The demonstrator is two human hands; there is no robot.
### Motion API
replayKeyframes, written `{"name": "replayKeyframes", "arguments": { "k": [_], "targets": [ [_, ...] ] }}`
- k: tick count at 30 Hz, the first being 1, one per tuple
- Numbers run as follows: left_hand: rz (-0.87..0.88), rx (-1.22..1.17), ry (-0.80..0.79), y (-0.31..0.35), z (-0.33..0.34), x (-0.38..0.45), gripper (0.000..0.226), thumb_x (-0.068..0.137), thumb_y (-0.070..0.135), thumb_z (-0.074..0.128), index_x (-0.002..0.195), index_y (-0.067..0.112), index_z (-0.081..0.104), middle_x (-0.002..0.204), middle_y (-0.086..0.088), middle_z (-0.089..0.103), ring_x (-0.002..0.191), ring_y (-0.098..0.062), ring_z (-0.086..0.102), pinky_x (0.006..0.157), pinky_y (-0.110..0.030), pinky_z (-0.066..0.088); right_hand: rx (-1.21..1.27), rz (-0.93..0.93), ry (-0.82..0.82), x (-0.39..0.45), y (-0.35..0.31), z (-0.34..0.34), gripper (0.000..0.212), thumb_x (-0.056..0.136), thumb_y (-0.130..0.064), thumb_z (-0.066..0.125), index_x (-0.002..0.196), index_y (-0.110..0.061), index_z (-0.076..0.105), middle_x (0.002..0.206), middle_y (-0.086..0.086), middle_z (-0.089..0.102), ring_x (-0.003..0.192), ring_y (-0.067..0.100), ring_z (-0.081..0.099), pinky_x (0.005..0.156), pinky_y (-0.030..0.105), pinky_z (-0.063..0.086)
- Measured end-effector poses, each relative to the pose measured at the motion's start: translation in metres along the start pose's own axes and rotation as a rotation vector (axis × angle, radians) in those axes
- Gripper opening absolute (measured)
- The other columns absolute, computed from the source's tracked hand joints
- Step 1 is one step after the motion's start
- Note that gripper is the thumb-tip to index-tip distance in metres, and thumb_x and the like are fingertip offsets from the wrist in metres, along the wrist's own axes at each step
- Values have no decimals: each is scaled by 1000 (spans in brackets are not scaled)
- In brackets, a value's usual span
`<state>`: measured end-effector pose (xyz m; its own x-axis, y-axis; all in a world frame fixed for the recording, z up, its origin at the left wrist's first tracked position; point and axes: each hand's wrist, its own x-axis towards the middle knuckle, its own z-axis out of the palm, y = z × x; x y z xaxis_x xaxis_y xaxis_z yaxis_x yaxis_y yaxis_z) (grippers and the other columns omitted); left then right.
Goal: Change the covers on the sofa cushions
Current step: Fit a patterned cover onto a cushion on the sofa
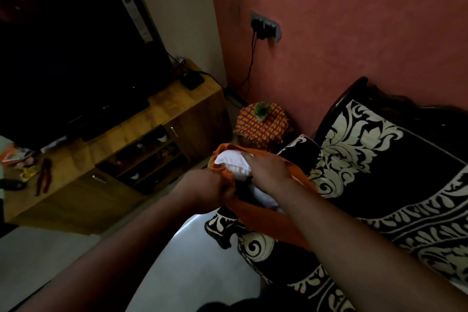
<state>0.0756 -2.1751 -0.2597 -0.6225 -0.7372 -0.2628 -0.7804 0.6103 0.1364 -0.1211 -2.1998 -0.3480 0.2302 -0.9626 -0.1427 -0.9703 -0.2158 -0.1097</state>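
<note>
Orange fabric of the cushion cover (278,220) hung over the front of the patterned sofa (379,185), its mouth bunched around the white cushion insert (233,163) held above the armrest. The left hand (212,186) was clenched on the cover's gathered edge; the right hand (269,168) gripped the opposite edge beside the insert. Whether the insert was going in or coming out could not be told. Either way, the 2 hands would do best to hold the opening wide and work the corners through evenly, without straining the seam.
</note>
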Motion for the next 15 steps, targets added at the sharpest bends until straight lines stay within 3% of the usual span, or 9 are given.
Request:
{"name": "replayKeyframes", "arguments": {
  "k": [4, 6, 8, 11, 13, 15],
  "targets": [
    [159, 200, -200, -18, 1, 26, 81, 79, 84, 17, 129, 37, 60, 130, 4, 52, 128, -20, 41, 94, -36, 32, 304, 9, -86, 2, 21, 20, 73, 87, -27, 64, 154, -26, 34, 151, 3, 48, 133, 27, 51, 102, 39, 46],
    [203, 143, -139, -27, 6, 41, 77, 81, 78, 16, 123, 36, 66, 126, 2, 53, 124, -24, 42, 97, -41, 35, 516, -11, -72, -7, 26, 29, 70, 88, -20, 60, 154, -24, 37, 157, 3, 42, 142, 22, 42, 115, 36, 36],
    [267, -80, 55, -33, 9, 55, 54, 93, 64, 34, 104, 28, 73, 112, 3, 59, 110, -20, 52, 90, -35, 42, 700, -4, 25, -20, 21, 35, 61, 92, -11, 56, 151, -23, 45, 155, 2, 45, 143, 16, 40, 119, 34, 31],
    [202, -568, 120, -48, 11, 74, 39, 98, 49, 53, 95, 14, 71, 96, 0, 68, 88, -15, 65, 79, -33, 53, 942, 188, 182, -47, 14, 33, 29, 104, -30, 51, 127, -23, 66, 130, -10, 63, 124, 3, 54, 106, 25, 43],
    [51, -754, 88, -55, 8, 80, 34, 98, 50, 55, 92, 19, 69, 87, 1, 71, 80, -17, 68, 72, -38, 56, 883, 211, 248, -72, 18, 35, 33, 102, -52, 49, 100, -26, 69, 100, -16, 66, 99, 0, 61, 86, 25, 48],
    [7, -838, 95, -62, 9, 85, 21, 100, 38, 58, 83, 26, 64, 75, 15, 67, 66, -3, 62, 60, -27, 50, 740, 223, 228, -98, 30, 45, 34, 97, -58, 52, 87, -27, 63, 88, -15, 57, 87, 5, 56, 77, 29, 44]
  ]
}}
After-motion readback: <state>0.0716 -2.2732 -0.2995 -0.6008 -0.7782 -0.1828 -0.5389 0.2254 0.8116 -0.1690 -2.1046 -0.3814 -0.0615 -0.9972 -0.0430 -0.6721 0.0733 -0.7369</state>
